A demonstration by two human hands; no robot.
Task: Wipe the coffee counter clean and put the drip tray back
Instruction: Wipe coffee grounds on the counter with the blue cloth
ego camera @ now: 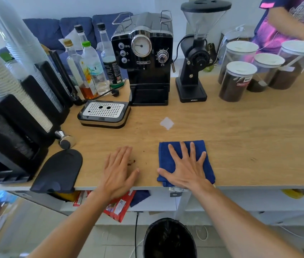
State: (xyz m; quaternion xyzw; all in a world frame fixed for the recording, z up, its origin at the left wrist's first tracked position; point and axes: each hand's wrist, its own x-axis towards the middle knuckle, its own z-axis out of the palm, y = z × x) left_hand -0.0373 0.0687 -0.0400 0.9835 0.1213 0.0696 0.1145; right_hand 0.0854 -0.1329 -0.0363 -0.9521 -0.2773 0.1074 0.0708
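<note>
I have both hands flat on the wooden counter (240, 131) near its front edge. My right hand (184, 170) lies spread, fingers straight, pressing down on the folded blue cloth (165, 158), which sits at about 5 o'clock from the middle of the view. My left hand (118, 170) rests relaxed and empty on the bare wood at about 7 o'clock, just apart from the cloth. Between the two hands, touching neither, is a small scatter of dark coffee grounds (131, 162). The drip tray (104, 113), with its perforated metal grille on top, stands on the counter at 11 o'clock from my left hand, outside the espresso machine (143, 58) and just beside its base, at 8 o'clock from it. A grinder (194, 53) stands at 3 o'clock from the machine. A small white scrap (167, 123) lies at 12 o'clock from the cloth. A tamper (65, 139) lies on its side at 10 o'clock from my left hand, with a black mat (58, 170) just below it overhanging the counter's edge.
</note>
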